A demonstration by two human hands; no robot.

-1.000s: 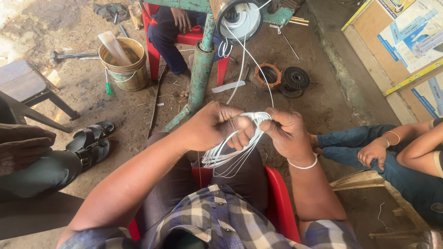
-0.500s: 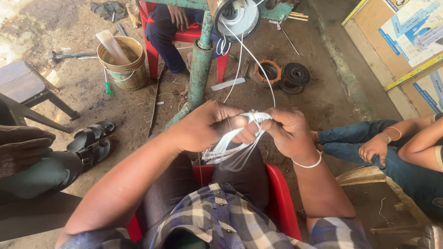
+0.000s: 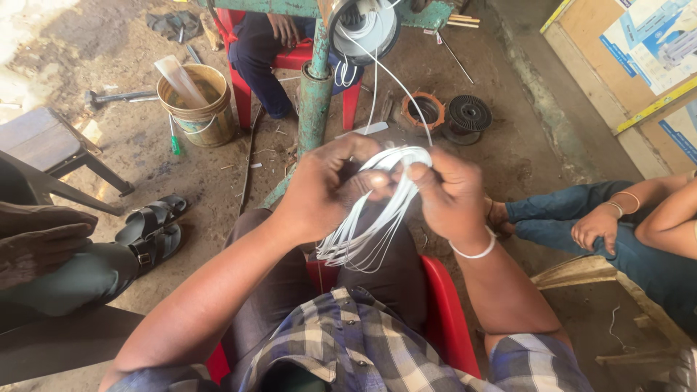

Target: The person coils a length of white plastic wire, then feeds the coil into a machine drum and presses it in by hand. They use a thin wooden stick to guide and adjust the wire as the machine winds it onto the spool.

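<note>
Busy floor all around: a yellow bucket (image 3: pixel 197 109) stands far left with a pale stick leaning in it, a hammer (image 3: pixel 120 96) lies on the dirt beside it, and a pair of black sandals (image 3: pixel 151 225) sits near the left knee. Dead ahead, a green post (image 3: pixel 314 101) rises between the hands and a seated person on a red chair (image 3: pixel 243 87). Up top, a spool (image 3: pixel 367 29) feeds a white strand down to the hands. Two dark reels (image 3: pixel 468 116) rest on the ground to the right, and another person's hand (image 3: pixel 594 226) lies on blue jeans at the right edge. Now the coil (image 3: pixel 370 225): thin white wire in loose loops, hanging over the lap, bunched tight at the top. Left hand (image 3: pixel 323 192) is clamped on that bunch; right hand (image 3: pixel 450 199), with a white wristband, pinches the same top bend, fingers closed.
</note>
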